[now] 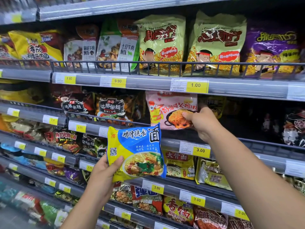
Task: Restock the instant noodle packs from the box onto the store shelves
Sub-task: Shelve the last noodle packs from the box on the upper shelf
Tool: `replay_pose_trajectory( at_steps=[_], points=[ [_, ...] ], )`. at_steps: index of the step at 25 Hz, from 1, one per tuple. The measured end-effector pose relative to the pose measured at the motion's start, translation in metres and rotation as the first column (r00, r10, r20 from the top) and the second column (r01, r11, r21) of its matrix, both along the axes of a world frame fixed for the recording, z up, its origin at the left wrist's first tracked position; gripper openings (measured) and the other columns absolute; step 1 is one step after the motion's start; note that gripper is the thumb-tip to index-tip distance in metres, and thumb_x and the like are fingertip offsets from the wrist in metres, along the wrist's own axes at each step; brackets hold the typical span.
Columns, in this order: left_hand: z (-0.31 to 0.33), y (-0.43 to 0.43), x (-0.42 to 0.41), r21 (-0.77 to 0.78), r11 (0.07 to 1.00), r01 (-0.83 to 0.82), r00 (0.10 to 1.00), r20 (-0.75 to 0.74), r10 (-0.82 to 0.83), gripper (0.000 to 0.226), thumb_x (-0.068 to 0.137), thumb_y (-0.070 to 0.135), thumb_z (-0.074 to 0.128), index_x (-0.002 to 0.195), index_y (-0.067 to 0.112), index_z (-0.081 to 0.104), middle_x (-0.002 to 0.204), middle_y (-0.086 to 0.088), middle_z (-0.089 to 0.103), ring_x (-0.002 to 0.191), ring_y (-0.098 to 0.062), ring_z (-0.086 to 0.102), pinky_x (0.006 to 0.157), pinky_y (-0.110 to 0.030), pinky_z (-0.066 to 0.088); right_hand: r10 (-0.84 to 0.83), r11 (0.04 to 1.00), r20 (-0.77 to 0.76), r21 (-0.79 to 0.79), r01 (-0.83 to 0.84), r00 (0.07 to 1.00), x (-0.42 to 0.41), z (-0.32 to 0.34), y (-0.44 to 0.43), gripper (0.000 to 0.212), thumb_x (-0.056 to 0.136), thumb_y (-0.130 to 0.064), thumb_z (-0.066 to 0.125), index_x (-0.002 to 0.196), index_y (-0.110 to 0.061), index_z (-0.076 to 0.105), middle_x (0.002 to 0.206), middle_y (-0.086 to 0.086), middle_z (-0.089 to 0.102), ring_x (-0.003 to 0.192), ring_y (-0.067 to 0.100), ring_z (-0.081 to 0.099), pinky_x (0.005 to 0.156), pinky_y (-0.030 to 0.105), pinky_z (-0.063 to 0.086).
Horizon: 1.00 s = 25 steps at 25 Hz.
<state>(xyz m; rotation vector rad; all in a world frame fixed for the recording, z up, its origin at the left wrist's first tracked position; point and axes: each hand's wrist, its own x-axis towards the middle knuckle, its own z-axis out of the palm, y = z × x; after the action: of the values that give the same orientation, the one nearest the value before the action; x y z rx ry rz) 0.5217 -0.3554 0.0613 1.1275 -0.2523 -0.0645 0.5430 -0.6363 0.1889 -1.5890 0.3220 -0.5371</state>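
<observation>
Right hand (203,123) pinching the pink pack (170,108) at one o'clock, left hand (104,171) gripping the blue pack (135,152); I'd seat pink upright, label forward.

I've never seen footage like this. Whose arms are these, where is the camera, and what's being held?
No machine here: a person wears one wide-angle camera on the head, so you look along their own arms. Ahead are store shelves full of instant noodle packs, with yellow price tags on the rails. The left hand holds a blue and yellow pack in the air. The right hand grips a pink pack at the shelf under the 1.00 tag.
</observation>
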Motion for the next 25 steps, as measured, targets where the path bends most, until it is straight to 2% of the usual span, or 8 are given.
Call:
replay_pose_trajectory(
  at_steps=[2, 5, 8, 11, 13, 15, 20, 25],
  points=[
    [0.001, 0.000, 0.000, -0.017, 1.000, 0.001, 1.000, -0.012, -0.001, 0.042, 0.071, 0.019, 0.071, 0.111, 0.014, 0.062, 0.099, -0.007, 0.076, 0.079, -0.021, 0.074, 0.058, -0.031, 0.059, -0.044, 0.999, 0.003, -0.005, 0.044, 0.999, 0.008, -0.002, -0.001, 0.036, 0.078, -0.008, 0.076, 0.107, -0.008, 0.055, 0.106, 0.014, 0.067, 0.094, 0.030, 0.066, 0.088, 0.048, 0.055],
    [0.004, 0.001, -0.001, -0.009, 1.000, 0.004, 1.000, -0.017, -0.004, 0.042, 0.069, 0.019, 0.068, 0.110, 0.015, 0.062, 0.095, -0.005, 0.077, 0.077, -0.020, 0.074, 0.056, -0.031, 0.059, -0.155, 0.962, -0.038, -0.234, 0.142, 0.987, 0.017, -0.004, 0.001, 0.028, 0.080, -0.015, 0.075, 0.101, -0.009, 0.057, 0.107, 0.013, 0.065, 0.096, 0.031, 0.063, 0.088, 0.044, 0.054],
    [0.004, 0.000, -0.001, -0.008, 1.000, -0.004, 1.000, -0.021, 0.004, 0.054, 0.058, 0.025, 0.072, 0.110, 0.016, 0.062, 0.098, -0.007, 0.076, 0.079, -0.021, 0.074, 0.057, -0.031, 0.059, -0.281, 0.761, -0.130, -0.634, 0.138, 0.951, 0.024, -0.007, 0.006, 0.040, 0.084, -0.019, 0.067, 0.119, -0.005, 0.054, 0.112, 0.016, 0.064, 0.101, 0.036, 0.061, 0.081, 0.037, 0.051],
    [-0.001, 0.002, 0.000, -0.008, 1.000, 0.003, 0.999, -0.045, -0.003, 0.054, 0.058, 0.024, 0.075, 0.110, 0.016, 0.063, 0.101, -0.008, 0.075, 0.082, -0.022, 0.074, 0.059, -0.031, 0.059, -0.358, 0.564, -0.212, -0.825, 0.029, 0.909, 0.031, -0.008, 0.014, 0.036, 0.088, -0.022, 0.059, 0.117, -0.001, 0.056, 0.109, 0.016, 0.064, 0.095, 0.033, 0.059, 0.070, 0.032, 0.043],
    [-0.003, 0.005, 0.001, 0.006, 1.000, 0.018, 0.999, -0.047, -0.018, 0.065, 0.054, 0.030, 0.086, 0.113, 0.016, 0.063, 0.106, -0.010, 0.074, 0.089, -0.024, 0.073, 0.064, -0.033, 0.060, -0.400, 0.516, -0.233, -0.857, 0.008, 0.887, 0.039, -0.011, 0.018, 0.039, 0.086, -0.024, 0.056, 0.117, -0.001, 0.058, 0.107, 0.015, 0.064, 0.088, 0.031, 0.058, 0.067, 0.030, 0.041],
    [-0.006, 0.008, 0.002, 0.027, 0.999, 0.030, 0.999, -0.043, -0.029, 0.084, 0.043, 0.040, 0.095, 0.117, 0.016, 0.062, 0.112, -0.011, 0.072, 0.096, -0.027, 0.071, 0.069, -0.035, 0.061, -0.431, 0.503, -0.235, -0.864, 0.015, 0.871, 0.046, -0.014, 0.022, 0.047, 0.085, -0.023, 0.055, 0.127, -0.002, 0.051, 0.112, 0.015, 0.063, 0.098, 0.032, 0.062, 0.067, 0.031, 0.043],
    [-0.010, 0.014, 0.004, -0.005, 1.000, 0.029, 0.997, -0.068, -0.030, 0.048, 0.074, 0.014, 0.065, 0.121, 0.011, 0.059, 0.111, -0.014, 0.072, 0.092, -0.028, 0.072, 0.066, -0.035, 0.061, -0.454, 0.575, -0.323, -0.818, -0.004, 0.831, 0.067, 0.000, 0.030, 0.068, 0.088, -0.010, 0.057, 0.147, -0.004, 0.023, 0.136, 0.018, 0.051, 0.122, 0.037, 0.053, 0.090, 0.043, 0.049],
    [-0.011, 0.020, 0.004, 0.016, 1.000, 0.005, 0.996, -0.088, -0.003, 0.049, 0.068, 0.017, 0.069, 0.115, 0.010, 0.062, 0.109, -0.016, 0.072, 0.088, -0.028, 0.073, 0.067, -0.037, 0.061, -0.452, 0.559, -0.280, -0.829, 0.025, 0.847, 0.089, -0.002, 0.030, 0.068, 0.087, -0.008, 0.056, 0.148, -0.003, 0.026, 0.136, 0.018, 0.053, 0.121, 0.035, 0.056, 0.092, 0.041, 0.049]
  ],
)
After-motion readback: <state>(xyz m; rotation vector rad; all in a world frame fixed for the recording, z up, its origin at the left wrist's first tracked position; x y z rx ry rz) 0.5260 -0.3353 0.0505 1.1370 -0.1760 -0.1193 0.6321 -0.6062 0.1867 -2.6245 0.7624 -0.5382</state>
